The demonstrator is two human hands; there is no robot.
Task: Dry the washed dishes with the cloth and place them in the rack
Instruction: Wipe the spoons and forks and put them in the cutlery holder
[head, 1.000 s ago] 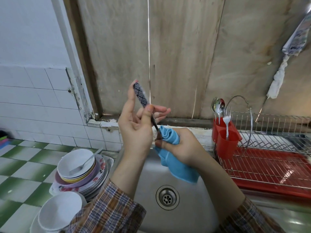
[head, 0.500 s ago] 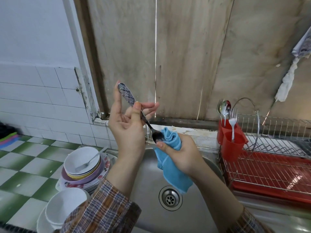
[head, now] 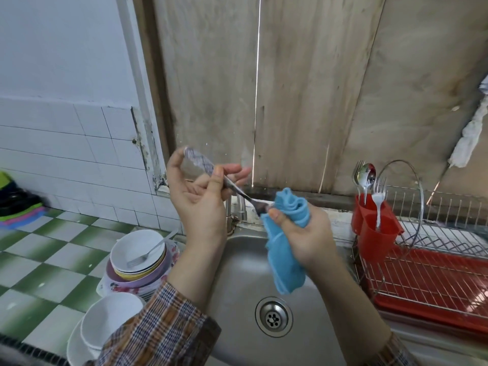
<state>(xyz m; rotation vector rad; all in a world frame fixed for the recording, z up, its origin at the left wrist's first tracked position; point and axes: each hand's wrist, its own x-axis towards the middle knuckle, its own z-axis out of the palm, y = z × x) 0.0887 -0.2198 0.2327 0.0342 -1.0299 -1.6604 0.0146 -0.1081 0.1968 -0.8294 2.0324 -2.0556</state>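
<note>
Above the sink, my left hand (head: 200,204) pinches a piece of cutlery (head: 235,190) by its patterned handle, thumb on the shaft. The handle end is blurred. Its head end is tucked into a bunched blue cloth (head: 286,241), which my right hand (head: 303,233) grips. The cloth's tail hangs down over the basin. The wire dish rack (head: 433,262) with a red tray stands at the right. Its red cutlery holder (head: 375,228) contains a spoon and forks.
A steel sink (head: 237,299) with a drain lies below my hands, a tap behind them. On the green checked counter at left stands a stack of bowls and plates (head: 137,262) with a fork on top, and white bowls (head: 105,320) nearer me.
The cutlery handle has tipped further left and lower in my left hand, now blurred with motion. My right hand still holds the cloth around its head end.
</note>
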